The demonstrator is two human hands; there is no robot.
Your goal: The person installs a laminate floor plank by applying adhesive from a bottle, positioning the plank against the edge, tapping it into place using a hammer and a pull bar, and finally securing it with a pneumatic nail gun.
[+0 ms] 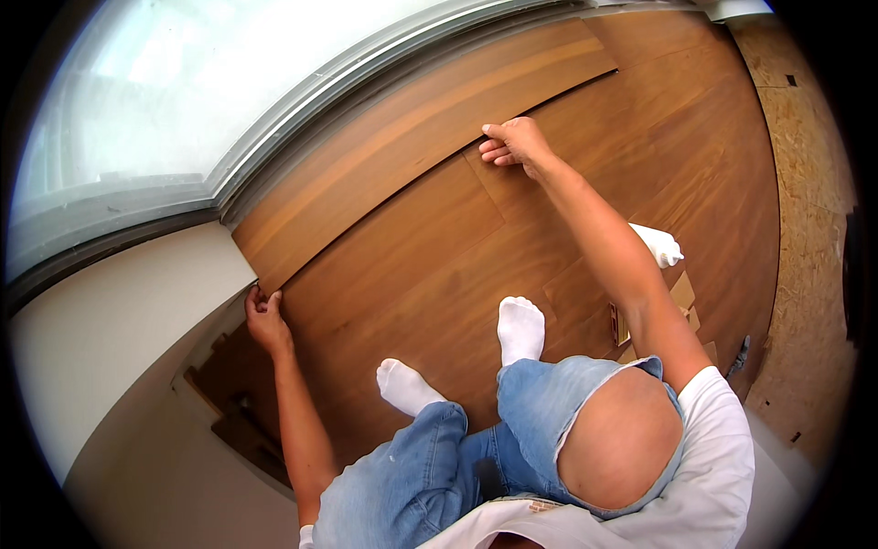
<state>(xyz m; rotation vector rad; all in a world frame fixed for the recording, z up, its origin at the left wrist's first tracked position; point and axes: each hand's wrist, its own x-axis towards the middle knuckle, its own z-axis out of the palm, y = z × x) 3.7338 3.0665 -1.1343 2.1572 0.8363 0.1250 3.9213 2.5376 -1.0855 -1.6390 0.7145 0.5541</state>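
Fingers of the right hand (519,145) pinch the near long edge of a long reddish-brown wooden plank (402,156); those of the left hand (268,325) touch its left corner, their grip unclear. The plank lies beside a grey metal window frame (293,122), dark gap along its near edge, seemingly not yet seated. Matching brown wooden floorboards (412,265) are laid on its near side; beyond its right end, tan chipboard (796,183) remains uncovered.
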